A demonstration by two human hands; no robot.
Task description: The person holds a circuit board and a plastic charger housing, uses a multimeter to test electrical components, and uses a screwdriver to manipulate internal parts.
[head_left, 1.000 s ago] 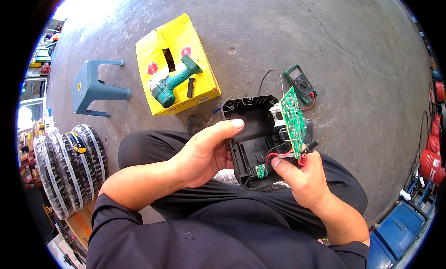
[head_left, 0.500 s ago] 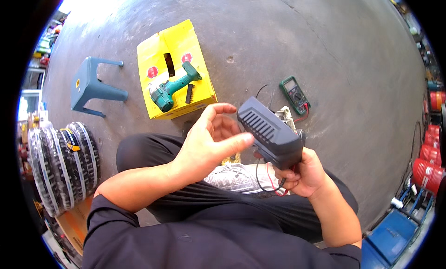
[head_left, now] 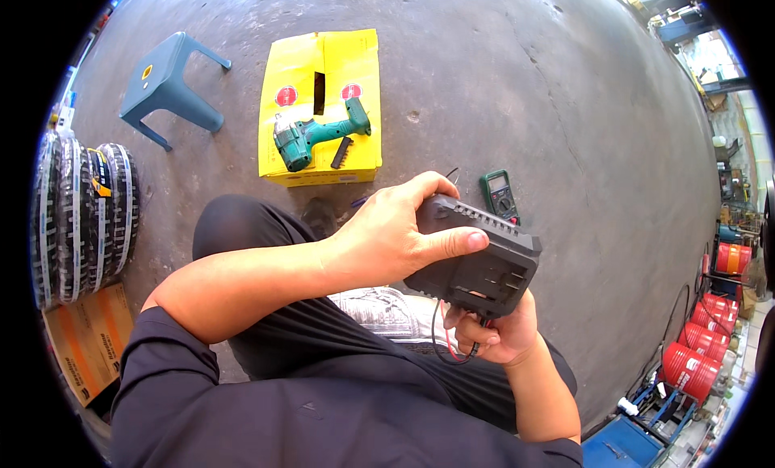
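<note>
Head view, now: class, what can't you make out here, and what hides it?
All in the head view:
Black casing, far side: turned away from the camera.
Left hand, most fingertips: behind the casing.
Multimeter, display reading: too small.
Blue cabinet, lower part: cut off by the picture's lower edge.

I have a grey concrete floor (head_left: 484,80) before me, with a thin crack (head_left: 557,104) well right of the yellow box (head_left: 351,60). That box stands directly on the concrete, and on its top I see a green power tool (head_left: 324,134) lying beside a short black toothed strip (head_left: 342,153). Left of the box a blue-grey stool (head_left: 161,76) stands on its legs. A green multimeter (head_left: 501,195) lies right of the box and nearer me. Just off the box's near side I spot something small and blue (head_left: 359,201), too small to name.
</note>
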